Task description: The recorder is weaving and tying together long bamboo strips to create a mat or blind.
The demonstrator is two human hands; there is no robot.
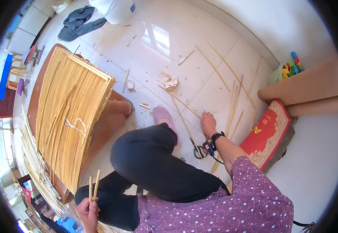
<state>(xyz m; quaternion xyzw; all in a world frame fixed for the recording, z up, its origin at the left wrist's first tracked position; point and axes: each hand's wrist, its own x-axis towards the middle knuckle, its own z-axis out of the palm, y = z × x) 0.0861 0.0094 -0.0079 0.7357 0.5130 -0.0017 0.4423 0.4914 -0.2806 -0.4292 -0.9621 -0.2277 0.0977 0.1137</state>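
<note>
My left hand [87,211] is closed round two short straw-coloured stalk pieces [96,186], which stick up side by side from the fist. Down on the floor, my right hand [208,124] has its fingers curled at the end of a long thin stalk [179,101]; the fingertips are small and partly hidden. Scissors [195,149] with dark handles lie near my right wrist, which bears a black band with a small device. To my left, a wide mat-like layer of stalks [66,105] with a white string [76,126] on it covers a brown table [118,110].
Loose stalks [231,108] and short offcuts [144,106] are scattered over the pale tiled floor [145,58], with crumpled paper [169,80]. A red patterned mat [265,134] lies at right by brown furniture [300,87]. A white bucket [114,11] and dark cloth [79,24] are at the far side.
</note>
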